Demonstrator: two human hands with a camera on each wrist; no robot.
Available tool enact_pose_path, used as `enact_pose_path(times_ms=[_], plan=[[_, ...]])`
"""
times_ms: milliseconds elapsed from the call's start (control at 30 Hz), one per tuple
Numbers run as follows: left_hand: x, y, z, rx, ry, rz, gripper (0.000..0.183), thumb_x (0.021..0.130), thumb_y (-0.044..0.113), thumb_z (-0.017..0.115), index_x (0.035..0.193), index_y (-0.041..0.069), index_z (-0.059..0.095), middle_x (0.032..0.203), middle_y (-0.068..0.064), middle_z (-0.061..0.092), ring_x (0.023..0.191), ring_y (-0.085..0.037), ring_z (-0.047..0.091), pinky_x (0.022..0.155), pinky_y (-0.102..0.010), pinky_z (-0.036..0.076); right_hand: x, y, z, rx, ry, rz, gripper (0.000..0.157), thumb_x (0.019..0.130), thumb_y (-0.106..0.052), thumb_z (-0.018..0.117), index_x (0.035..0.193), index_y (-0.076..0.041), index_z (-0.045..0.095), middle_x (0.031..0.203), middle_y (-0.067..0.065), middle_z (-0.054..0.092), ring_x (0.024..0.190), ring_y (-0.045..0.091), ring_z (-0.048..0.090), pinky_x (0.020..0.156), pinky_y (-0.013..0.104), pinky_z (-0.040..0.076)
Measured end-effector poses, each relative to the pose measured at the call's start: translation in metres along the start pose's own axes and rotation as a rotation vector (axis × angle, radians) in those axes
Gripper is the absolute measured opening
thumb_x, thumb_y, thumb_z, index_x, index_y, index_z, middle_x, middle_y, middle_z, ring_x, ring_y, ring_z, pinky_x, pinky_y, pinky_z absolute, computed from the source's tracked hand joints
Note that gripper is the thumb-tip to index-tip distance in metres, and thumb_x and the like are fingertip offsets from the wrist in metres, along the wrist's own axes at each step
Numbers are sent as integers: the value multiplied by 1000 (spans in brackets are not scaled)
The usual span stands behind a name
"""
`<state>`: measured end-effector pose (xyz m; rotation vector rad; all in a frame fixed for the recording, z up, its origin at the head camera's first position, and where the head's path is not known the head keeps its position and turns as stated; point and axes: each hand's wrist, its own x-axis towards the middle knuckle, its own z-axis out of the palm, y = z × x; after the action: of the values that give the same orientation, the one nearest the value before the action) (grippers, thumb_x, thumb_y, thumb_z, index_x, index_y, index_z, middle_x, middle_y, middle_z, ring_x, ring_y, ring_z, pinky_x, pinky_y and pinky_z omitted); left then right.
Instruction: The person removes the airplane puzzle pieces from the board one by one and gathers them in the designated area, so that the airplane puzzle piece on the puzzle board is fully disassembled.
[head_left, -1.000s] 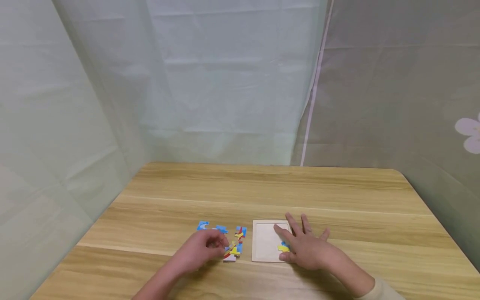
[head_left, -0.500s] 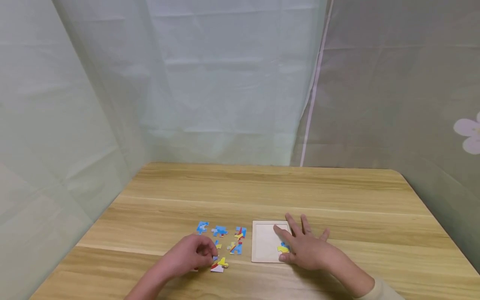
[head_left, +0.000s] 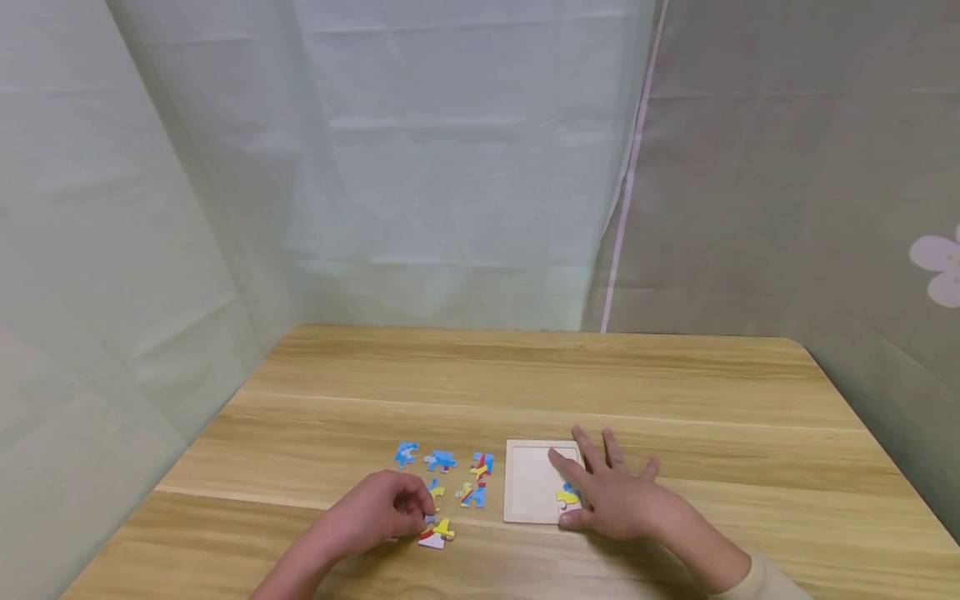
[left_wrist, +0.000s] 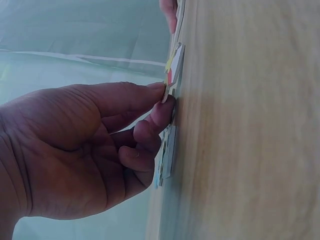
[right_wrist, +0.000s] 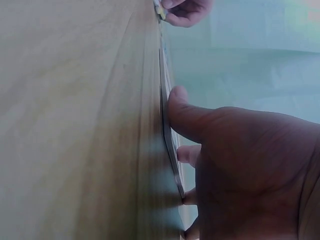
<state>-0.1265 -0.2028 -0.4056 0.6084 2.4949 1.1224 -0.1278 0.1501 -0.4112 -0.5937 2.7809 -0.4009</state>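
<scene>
Between thumb and forefinger, my left hand (head_left: 384,512) pinches a jigsaw piece (head_left: 432,540) coloured yellow, red and white. In the left wrist view this piece (left_wrist: 176,64) is tilted, close over the table, with the other fingers curled underneath. My right hand (head_left: 618,502) rests with spread fingers over the right side of a square wooden puzzle tray (head_left: 508,483). Its thumb (right_wrist: 181,107) lies at the tray's near edge in the right wrist view. A blue and yellow piece (head_left: 568,497) sits inside the tray beside that hand, partly covered by it.
Several loose jigsaw pieces lie left of the tray: a blue one (head_left: 406,452), another blue one (head_left: 442,460), a blue and red one (head_left: 486,461) and a blue and yellow one (head_left: 474,496). A wooden table (head_left: 525,375) carries everything. Pale curtains (head_left: 450,167) hang behind.
Over the last second my left hand has moved left and nearer the body with the jigsaw piece, uncovering loose pieces behind it. My right hand has stayed put on the tray.
</scene>
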Motion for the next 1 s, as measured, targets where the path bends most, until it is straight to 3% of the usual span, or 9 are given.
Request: enact_pose_path(times_ms=[200, 367, 500, 733, 1000], plan=[[1, 3, -1, 27, 11, 7, 17, 79, -2, 72, 88, 13, 70, 77, 3, 63, 67, -8, 54, 60, -24, 45, -1, 1, -2, -6, -12, -5, 90, 86, -68, 61, 160, -29, 29, 168, 18, 5, 147, 55, 2, 81, 93, 11], [2, 6, 0, -8, 35, -14, 14, 82, 1, 75, 89, 12, 69, 77, 2, 61, 59, -10, 54, 53, -25, 47, -1, 0, -2, -2, -16, 1, 90, 86, -68, 62, 160, -30, 29, 168, 18, 5, 147, 55, 2, 81, 93, 11], [4, 8, 2, -18, 56, 8, 10, 86, 8, 76, 92, 12, 68, 79, 1, 60, 59, -9, 54, 50, -27, 48, -1, -1, -3, -1, -14, -3, 90, 86, -68, 62, 160, -29, 29, 167, 18, 5, 147, 56, 2, 81, 93, 10], [18, 15, 10, 60, 95, 84, 8, 88, 11, 75, 91, 16, 70, 80, 9, 61, 65, -6, 54, 60, -25, 47, -1, 0, -3, 8, -8, 0, 91, 84, -68, 63, 160, -29, 30, 167, 18, 6, 147, 56, 2, 81, 93, 9], [36, 27, 23, 17, 55, 112, 9, 87, 8, 74, 93, 13, 71, 80, 8, 61, 66, -7, 54, 62, -23, 47, 2, 5, 1, 30, -23, -9, 93, 84, -71, 61, 160, -29, 29, 167, 18, 5, 147, 56, 0, 80, 93, 4]])
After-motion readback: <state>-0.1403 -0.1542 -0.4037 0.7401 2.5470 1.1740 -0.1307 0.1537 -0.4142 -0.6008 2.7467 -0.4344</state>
